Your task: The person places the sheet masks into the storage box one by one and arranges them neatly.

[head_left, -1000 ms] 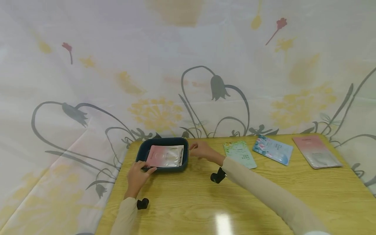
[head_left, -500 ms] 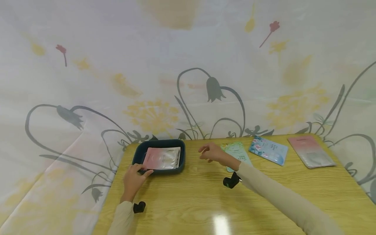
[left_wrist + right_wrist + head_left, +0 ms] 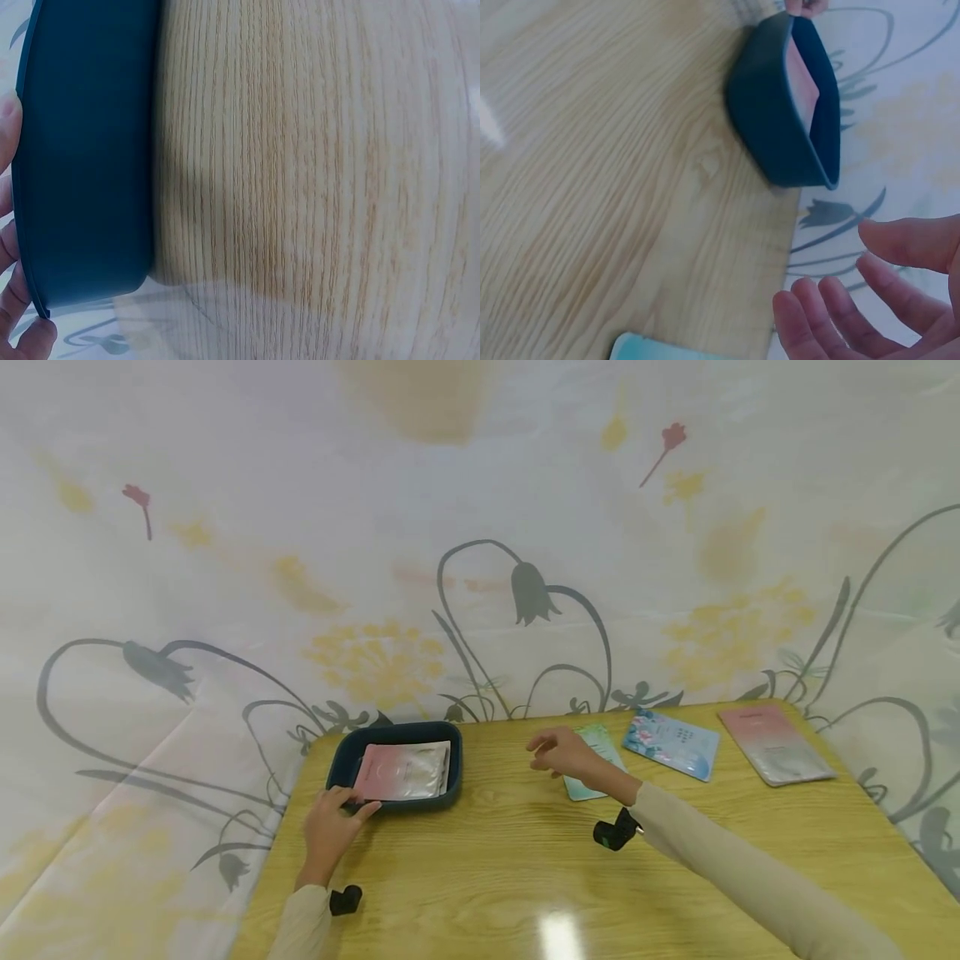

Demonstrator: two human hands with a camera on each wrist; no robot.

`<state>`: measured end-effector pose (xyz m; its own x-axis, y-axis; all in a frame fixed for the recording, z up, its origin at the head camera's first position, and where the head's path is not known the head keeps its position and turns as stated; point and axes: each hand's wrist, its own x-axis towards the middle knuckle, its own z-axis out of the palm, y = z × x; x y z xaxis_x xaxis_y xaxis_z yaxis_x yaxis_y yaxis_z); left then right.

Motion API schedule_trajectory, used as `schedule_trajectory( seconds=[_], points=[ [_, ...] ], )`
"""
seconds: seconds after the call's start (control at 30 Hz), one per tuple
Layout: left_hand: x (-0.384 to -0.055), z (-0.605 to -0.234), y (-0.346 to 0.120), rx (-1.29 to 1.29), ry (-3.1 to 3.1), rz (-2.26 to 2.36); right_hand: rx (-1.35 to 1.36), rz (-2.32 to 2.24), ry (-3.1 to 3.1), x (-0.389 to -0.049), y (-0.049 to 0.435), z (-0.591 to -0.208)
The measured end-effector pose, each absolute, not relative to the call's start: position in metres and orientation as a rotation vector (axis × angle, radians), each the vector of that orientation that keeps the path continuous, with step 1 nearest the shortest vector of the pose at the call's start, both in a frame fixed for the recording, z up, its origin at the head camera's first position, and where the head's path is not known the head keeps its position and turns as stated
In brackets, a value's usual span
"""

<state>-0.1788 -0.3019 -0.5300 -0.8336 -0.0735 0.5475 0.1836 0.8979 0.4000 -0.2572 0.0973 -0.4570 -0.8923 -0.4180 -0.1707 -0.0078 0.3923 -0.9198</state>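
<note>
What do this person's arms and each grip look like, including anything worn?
Long, plain beige sleeves end near the wrists. A small black device sits at each cuff; the right one shows a tiny green mark. The left grip and right grip are gloveless.

Indoor spot (kind of room unclear), wood-grain table (image 3: 465, 877), flower-printed backdrop (image 3: 360, 510) behind

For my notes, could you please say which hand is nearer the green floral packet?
The right hand is close to the green floral packet, partly hiding it in the head view; the left hand is farther left, at the teal tray.
</note>
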Motion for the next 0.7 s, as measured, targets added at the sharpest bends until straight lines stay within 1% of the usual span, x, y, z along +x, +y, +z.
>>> schedule_trajectory(
  seconds=[0.27,0.7],
  points=[
    [-0.179,-0.53,-0.303,-0.08,-2.488,-0.627,-0.342,-1.534,2.331,-0.254,0.119,-0.46],
    [-0.177,-0.529,-0.302,-0.078,-2.497,-0.617,-0.217,-1.587,2.343,-0.243,0.154,-0.475]
  ],
)
